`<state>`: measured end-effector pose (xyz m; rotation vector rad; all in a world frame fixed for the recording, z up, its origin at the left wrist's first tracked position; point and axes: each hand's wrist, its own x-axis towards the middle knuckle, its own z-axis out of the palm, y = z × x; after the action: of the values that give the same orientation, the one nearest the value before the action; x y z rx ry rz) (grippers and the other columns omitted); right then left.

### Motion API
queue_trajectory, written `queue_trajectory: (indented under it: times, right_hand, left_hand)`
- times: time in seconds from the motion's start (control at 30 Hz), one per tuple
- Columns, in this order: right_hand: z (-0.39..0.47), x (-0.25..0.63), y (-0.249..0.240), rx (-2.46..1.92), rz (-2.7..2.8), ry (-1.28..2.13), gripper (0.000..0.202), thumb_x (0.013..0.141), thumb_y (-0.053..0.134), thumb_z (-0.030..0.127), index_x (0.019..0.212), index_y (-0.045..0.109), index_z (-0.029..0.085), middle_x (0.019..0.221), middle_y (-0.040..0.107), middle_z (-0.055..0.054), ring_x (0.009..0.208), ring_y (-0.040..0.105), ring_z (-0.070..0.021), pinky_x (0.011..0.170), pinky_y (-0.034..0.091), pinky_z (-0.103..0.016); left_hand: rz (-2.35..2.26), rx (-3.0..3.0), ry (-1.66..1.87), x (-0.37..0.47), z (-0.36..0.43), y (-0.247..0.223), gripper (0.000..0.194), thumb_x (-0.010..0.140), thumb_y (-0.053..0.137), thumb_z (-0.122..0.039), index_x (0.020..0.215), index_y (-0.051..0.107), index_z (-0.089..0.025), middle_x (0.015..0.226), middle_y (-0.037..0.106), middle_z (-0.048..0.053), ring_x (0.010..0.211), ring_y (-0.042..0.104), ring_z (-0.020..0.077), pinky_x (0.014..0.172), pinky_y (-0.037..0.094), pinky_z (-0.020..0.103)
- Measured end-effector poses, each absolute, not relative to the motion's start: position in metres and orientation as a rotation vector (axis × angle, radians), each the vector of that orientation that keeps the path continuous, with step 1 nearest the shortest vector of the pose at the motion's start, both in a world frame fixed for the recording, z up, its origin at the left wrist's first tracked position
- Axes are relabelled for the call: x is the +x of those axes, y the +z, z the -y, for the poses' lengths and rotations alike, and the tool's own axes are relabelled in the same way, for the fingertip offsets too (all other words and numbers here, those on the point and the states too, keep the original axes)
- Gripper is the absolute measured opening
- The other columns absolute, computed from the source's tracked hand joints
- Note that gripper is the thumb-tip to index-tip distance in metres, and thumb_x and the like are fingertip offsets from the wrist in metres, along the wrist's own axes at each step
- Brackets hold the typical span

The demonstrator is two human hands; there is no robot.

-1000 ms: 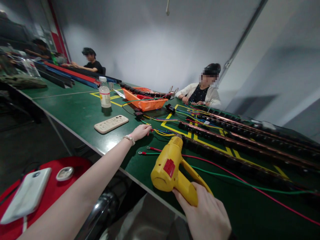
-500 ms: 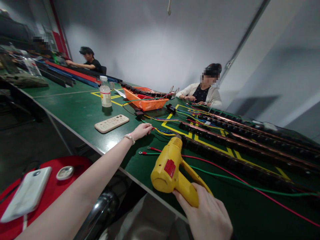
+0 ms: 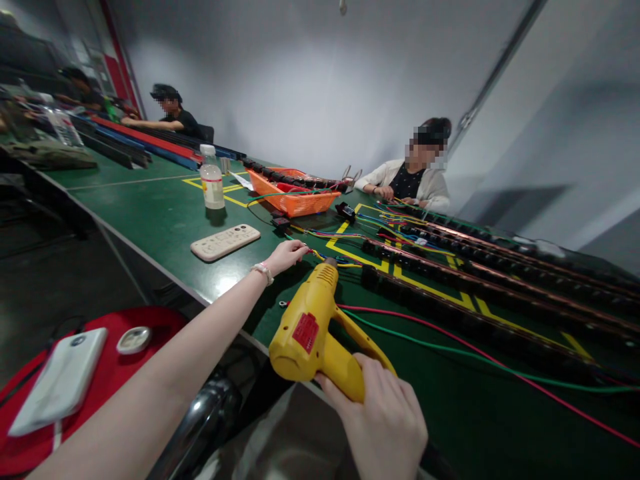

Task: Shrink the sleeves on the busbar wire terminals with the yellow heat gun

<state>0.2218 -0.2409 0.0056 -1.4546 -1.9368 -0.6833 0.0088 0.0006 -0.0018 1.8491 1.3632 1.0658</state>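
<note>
Here, our right fingers [image 3: 383,413] wrap round one yellow plastic heat gun [image 3: 305,323] above the green desk [image 3: 165,207]; our left fingers [image 3: 287,257] pinch one bundle of thin coloured wires [image 3: 320,255].

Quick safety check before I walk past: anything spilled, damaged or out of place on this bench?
Nothing looks spilled or damaged; the drink bottle stands upright, capped. The black strip lying across the orange basket looks slightly untidy, perhaps just parked there.

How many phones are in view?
2: a beige phone on the green table and a white phone on the red seat. Others may be hidden.
</note>
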Motion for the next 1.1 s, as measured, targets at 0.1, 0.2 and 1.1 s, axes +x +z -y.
queue_trajectory:
  times: [0.1, 0.2, 1.1]
  right_hand:
    - [0.237, 0.209, 0.002, -1.456, 1.926, -0.628, 0.05, 0.081, 0.051, 0.063, 0.094, 0.056, 0.015, 0.078, 0.059, -0.001, 0.073, 0.05, -0.0155, 0.073, 0.033, -0.03]
    - [0.232, 0.198, -0.001, -1.444, 1.919, -0.585, 0.05, 0.08, 0.051, 0.063, 0.094, 0.055, 0.015, 0.077, 0.058, -0.001, 0.073, 0.049, -0.0156, 0.073, 0.032, -0.031]
    - [0.235, 0.201, -0.002, -1.36, 1.922, -0.476, 0.051, 0.079, 0.052, 0.064, 0.093, 0.056, 0.015, 0.077, 0.059, -0.002, 0.074, 0.051, -0.0151, 0.076, 0.032, -0.03]
  left_hand:
    - [-1.33, 1.865, 1.078, 0.009, 0.0, 0.0, 0.033, 0.081, 0.045, -0.042, 0.074, 0.057, -0.012, 0.062, 0.051, 0.001, 0.054, 0.043, 0.0095, 0.051, 0.032, 0.022]
    - [-1.331, 1.828, 1.103, 0.008, 0.0, 0.0, 0.03, 0.08, 0.048, -0.039, 0.068, 0.054, -0.012, 0.064, 0.052, 0.001, 0.056, 0.043, 0.0103, 0.052, 0.033, 0.023]
    - [-1.262, 1.713, 1.118, 0.004, -0.003, -0.003, 0.029, 0.071, 0.053, -0.04, 0.074, 0.056, -0.011, 0.065, 0.052, 0.0, 0.06, 0.044, 0.0096, 0.057, 0.034, 0.021]
